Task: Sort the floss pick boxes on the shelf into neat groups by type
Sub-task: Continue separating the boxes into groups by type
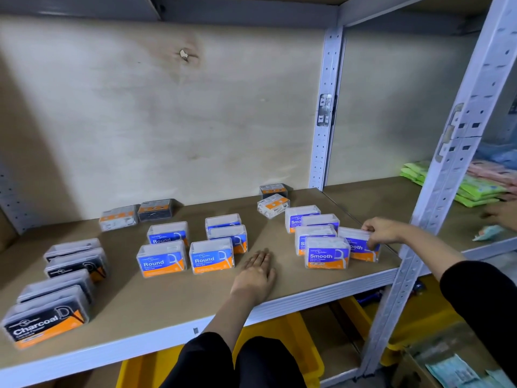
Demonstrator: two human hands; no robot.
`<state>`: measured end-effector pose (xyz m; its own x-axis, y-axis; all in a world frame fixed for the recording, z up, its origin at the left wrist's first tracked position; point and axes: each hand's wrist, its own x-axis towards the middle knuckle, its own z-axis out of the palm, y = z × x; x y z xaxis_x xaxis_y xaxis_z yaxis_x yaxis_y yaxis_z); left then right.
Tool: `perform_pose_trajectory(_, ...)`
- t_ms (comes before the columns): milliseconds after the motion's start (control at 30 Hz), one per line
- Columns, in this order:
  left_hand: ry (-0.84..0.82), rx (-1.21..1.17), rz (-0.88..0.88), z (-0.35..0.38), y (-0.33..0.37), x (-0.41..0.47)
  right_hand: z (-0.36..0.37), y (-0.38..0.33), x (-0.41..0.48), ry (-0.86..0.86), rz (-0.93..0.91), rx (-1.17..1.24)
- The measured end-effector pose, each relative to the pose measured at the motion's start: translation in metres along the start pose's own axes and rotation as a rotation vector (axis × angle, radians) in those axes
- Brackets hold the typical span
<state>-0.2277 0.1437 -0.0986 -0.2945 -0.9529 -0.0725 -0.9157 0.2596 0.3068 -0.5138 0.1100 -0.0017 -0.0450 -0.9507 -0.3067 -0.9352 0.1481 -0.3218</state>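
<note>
Now, right hand [383,231] pinching clear plastic box [355,245]

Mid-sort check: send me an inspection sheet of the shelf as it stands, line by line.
Surface: brown shelf board with a pale metal front rim.
Job's things: Charcoal boxes grouped left, Round boxes centre, Smooth boxes right.
Clutter: four stray boxes along the back, two left and two right, not yet in any group.
Hands: left hand flat on the board, holding nothing; right hand grips the rightmost Smooth box.
Cables: nothing seen.
Surroundings: green packets on the next shelf; yellow bins below.
</note>
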Motion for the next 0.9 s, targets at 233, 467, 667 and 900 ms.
perform_pose_trajectory(233,-0.007,-0.006,-0.006,-0.001,0.002,-0.001,-0.018,-0.008,0.003,-0.028,-0.023,-0.130)
perform_pose_trajectory(467,-0.031,0.101,-0.027,-0.010,0.011,-0.002,-0.037,-0.036,0.011,0.123,-0.106,-0.094)
perform_pose_trajectory(667,0.048,0.110,0.124,-0.053,0.036,0.013,-0.039,-0.081,0.032,0.236,-0.248,0.011)
perform_pose_trajectory(900,0.228,0.165,0.149,-0.123,0.032,0.078,-0.024,-0.121,0.082,0.300,-0.367,0.005)
